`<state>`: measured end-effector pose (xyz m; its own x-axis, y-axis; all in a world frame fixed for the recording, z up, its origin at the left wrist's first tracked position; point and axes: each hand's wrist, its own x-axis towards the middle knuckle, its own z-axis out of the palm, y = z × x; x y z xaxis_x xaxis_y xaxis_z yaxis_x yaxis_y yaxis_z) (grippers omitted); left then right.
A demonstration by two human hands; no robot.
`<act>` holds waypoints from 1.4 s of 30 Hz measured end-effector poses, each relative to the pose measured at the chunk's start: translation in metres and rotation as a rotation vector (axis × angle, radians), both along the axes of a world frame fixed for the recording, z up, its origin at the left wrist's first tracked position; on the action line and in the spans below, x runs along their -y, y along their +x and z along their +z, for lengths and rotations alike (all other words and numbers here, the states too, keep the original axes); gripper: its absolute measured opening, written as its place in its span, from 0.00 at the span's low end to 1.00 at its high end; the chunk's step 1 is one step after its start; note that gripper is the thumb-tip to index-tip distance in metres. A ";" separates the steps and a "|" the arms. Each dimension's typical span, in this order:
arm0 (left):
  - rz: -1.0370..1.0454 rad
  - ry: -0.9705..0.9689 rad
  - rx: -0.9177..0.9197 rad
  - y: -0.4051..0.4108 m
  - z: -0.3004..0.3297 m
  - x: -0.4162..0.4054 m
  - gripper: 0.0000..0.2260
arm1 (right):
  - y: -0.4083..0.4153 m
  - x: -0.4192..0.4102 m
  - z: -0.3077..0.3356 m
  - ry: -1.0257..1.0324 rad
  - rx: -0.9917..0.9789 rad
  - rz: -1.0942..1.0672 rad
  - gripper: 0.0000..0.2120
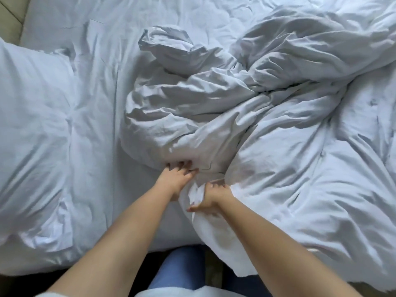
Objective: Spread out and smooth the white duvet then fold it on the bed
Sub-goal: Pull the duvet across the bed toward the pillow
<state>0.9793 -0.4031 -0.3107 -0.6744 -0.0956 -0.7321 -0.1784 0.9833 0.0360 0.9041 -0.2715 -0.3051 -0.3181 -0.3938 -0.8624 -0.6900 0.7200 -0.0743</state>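
A bed (96,86) covered in a pale sheet fills the view, seen from its near edge, with a pillow (32,129) lying toward its left side. The white duvet (214,99) sits bunched in a crumpled heap across the middle and right of the bed, one part spilling over the near edge. The left hand (174,175) has its fingers curled into the heap's near fold, gripping the cloth. The right hand (214,196) clutches a gathered edge of the duvet just beside it. By the look of it, spreading has barely begun: nothing lies flat yet, so the spreading, the smoothing and the fold all remain.
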 end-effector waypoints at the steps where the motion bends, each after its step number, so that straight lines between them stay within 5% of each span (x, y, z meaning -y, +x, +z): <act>1: -0.019 0.006 -0.001 0.001 -0.008 0.002 0.42 | 0.007 0.001 -0.008 0.018 -0.002 -0.026 0.59; 6: -0.085 0.025 -0.035 0.011 -0.042 0.006 0.45 | 0.029 0.002 -0.035 0.040 -0.092 -0.239 0.57; 10: -0.121 -0.015 -0.090 0.022 -0.048 0.001 0.42 | 0.027 -0.013 -0.043 -0.081 -0.272 -0.304 0.27; 14: -0.036 -0.042 -0.164 0.033 -0.043 -0.015 0.44 | 0.018 -0.013 -0.011 -0.181 -0.119 -0.306 0.10; 17: 0.105 -0.034 -0.314 0.041 -0.025 -0.028 0.43 | 0.023 -0.011 0.032 -0.352 -0.041 -0.326 0.09; 21: 0.002 0.021 -0.764 0.064 0.007 -0.046 0.27 | 0.042 -0.043 0.079 -0.496 -0.018 -0.316 0.06; 27: 0.239 -0.112 -0.633 0.098 0.085 -0.096 0.12 | 0.070 -0.087 0.124 -0.611 -0.088 -0.447 0.04; 37: 0.255 -0.429 -1.010 0.144 0.235 -0.063 0.12 | 0.130 -0.047 0.239 -1.108 0.158 -0.962 0.25; 40: 0.154 -0.566 -1.215 0.165 0.265 -0.036 0.11 | 0.154 -0.024 0.271 -1.269 0.314 -1.028 0.05; 42: 0.101 -0.611 -1.297 0.168 0.274 -0.016 0.09 | 0.158 -0.005 0.270 -1.367 0.364 -1.033 0.04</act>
